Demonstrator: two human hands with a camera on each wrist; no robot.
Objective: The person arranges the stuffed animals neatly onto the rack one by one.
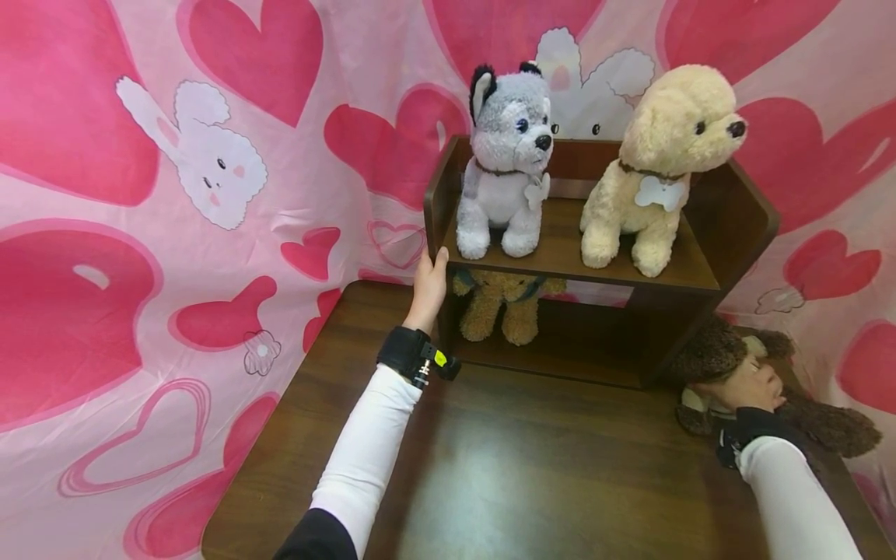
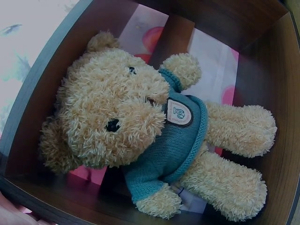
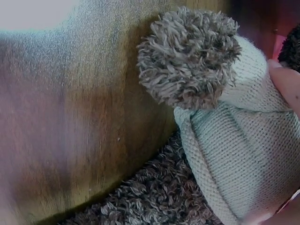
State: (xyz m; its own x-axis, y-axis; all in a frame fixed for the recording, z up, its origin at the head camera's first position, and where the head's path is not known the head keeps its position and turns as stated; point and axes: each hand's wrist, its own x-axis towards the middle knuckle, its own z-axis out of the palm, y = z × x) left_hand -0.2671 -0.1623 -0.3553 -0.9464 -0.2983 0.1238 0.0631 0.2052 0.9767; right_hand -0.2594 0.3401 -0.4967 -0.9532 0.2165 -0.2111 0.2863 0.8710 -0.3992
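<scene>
My left hand (image 1: 425,289) grips the left side panel of a two-tier dark wooden shelf (image 1: 562,237), thumb at the front edge. Inside the lower tier is a light brown teddy bear (image 2: 108,103) in a teal sweater (image 2: 173,150); in the head view the upper board hides its head. To the right of the shelf, my right hand (image 1: 745,385) holds a dark brown teddy bear (image 1: 829,424) around its body. That bear lies on the table and wears a pale knit sweater (image 3: 253,150). Its fuzzy paw (image 3: 187,58) shows in the right wrist view.
On the upper tier sit a grey husky plush (image 1: 504,187) at the left and a cream dog plush (image 1: 637,202) at the right, each with a bone-shaped tag. The shelf stands at the back of a brown wooden table (image 1: 532,459). A pink heart-patterned cloth (image 1: 294,179) hangs behind.
</scene>
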